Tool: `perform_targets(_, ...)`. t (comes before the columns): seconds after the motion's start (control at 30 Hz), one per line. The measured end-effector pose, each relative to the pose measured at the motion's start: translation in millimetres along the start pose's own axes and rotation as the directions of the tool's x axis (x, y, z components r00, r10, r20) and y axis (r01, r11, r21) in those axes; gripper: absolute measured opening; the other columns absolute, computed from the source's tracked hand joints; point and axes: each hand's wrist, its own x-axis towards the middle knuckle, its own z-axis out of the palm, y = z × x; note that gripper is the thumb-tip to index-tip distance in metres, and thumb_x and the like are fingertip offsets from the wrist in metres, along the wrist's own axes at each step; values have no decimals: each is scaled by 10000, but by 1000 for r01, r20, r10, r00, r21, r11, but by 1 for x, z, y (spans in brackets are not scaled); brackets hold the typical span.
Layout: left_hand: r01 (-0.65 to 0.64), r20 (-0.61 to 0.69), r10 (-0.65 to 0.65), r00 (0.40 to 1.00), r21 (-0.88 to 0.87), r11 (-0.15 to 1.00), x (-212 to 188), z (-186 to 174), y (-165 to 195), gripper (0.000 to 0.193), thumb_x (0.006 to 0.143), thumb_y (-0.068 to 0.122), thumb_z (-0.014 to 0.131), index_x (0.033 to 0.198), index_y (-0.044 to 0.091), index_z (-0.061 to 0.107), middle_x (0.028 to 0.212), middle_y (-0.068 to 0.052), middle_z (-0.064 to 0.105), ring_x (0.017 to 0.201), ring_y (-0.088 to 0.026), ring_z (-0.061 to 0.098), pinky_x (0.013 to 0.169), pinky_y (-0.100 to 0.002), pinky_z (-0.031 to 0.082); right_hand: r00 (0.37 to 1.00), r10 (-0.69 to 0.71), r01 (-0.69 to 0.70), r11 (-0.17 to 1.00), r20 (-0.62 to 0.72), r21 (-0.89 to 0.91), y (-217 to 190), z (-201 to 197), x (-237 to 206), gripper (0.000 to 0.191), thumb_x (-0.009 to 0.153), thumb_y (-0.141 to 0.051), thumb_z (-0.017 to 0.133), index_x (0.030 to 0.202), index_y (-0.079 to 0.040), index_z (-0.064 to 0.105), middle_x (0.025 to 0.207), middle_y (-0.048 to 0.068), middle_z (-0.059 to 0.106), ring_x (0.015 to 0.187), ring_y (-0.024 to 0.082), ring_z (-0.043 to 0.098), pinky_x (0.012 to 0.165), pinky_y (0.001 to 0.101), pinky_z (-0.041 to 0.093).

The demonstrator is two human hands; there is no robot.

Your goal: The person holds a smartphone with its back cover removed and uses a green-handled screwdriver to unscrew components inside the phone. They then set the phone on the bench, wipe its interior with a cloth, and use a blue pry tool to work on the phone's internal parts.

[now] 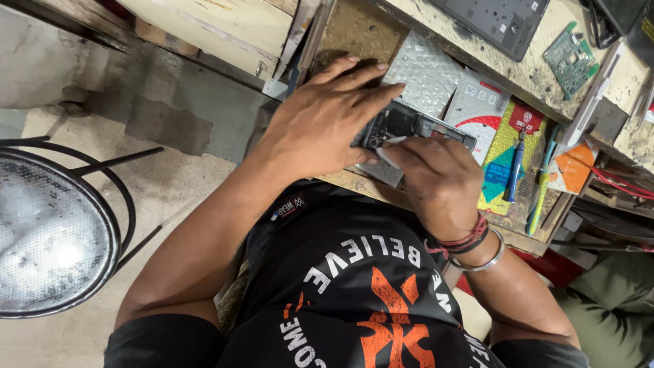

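Observation:
My left hand point(327, 116) lies over one end of an opened phone point(415, 126) and holds it against the wooden bench point(354, 31). The phone's back is off, and dark inner parts show. My right hand point(436, 177), with bracelets at the wrist, pinches a thin pale tool point(390, 143) whose tip touches the phone's near edge. Both hands meet over the phone, and part of it is hidden under the left palm.
A bubble-wrap pouch point(426, 75) and colourful packets point(504, 150) lie beside the phone. A blue screwdriver point(516, 167) and a green-yellow brush point(541, 187) rest to the right. A green circuit board point(571, 58) and a dark device point(497, 20) sit farther back. A metal stool point(48, 232) stands at left.

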Motion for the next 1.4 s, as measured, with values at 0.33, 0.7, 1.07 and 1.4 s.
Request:
perform_targets(0.33, 1, 26, 0, 1000, -10, 1000, 2, 1, 1, 1015, 736, 574, 827, 1523, 81, 418, 1443, -143, 588, 1449, -231, 404, 1237, -429, 201, 981, 188, -185, 981, -44, 62, -1, -4, -8, 273, 860, -14, 735, 1095, -139, 794, 1062, 33, 726, 944, 246, 679, 840, 356, 537)
perform_targets(0.7, 17, 47, -17, 999, -2, 1000, 2, 0, 2, 1008, 752, 579, 813, 1539, 96, 408, 1456, -138, 577, 1455, -220, 401, 1244, -423, 190, 988, 138, -136, 990, -67, 38, 4, -2, -16, 321, 821, 9, 702, 1103, -122, 780, 1074, 45, 718, 938, 254, 670, 841, 372, 532)
perform_targets(1.07, 13, 49, -13, 999, 2, 1000, 2, -1, 4, 1016, 737, 587, 813, 1530, 98, 407, 1469, -140, 567, 1451, -218, 399, 1239, -421, 185, 997, 75, -74, 997, -27, 31, 4, -1, -12, 318, 803, -13, 715, 1097, -120, 774, 1102, 19, 726, 941, 242, 667, 847, 373, 525)
perform_targets(1.4, -7, 27, 7, 1000, 18, 1000, 1, -2, 2, 1011, 738, 550, 835, 1532, 85, 419, 1454, -152, 583, 1447, -231, 418, 1238, -432, 207, 1000, 10, -10, 1000, 4, 29, 2, -8, 1, 267, 781, -75, 736, 1046, -90, 762, 1067, 40, 720, 910, 245, 670, 817, 378, 532)
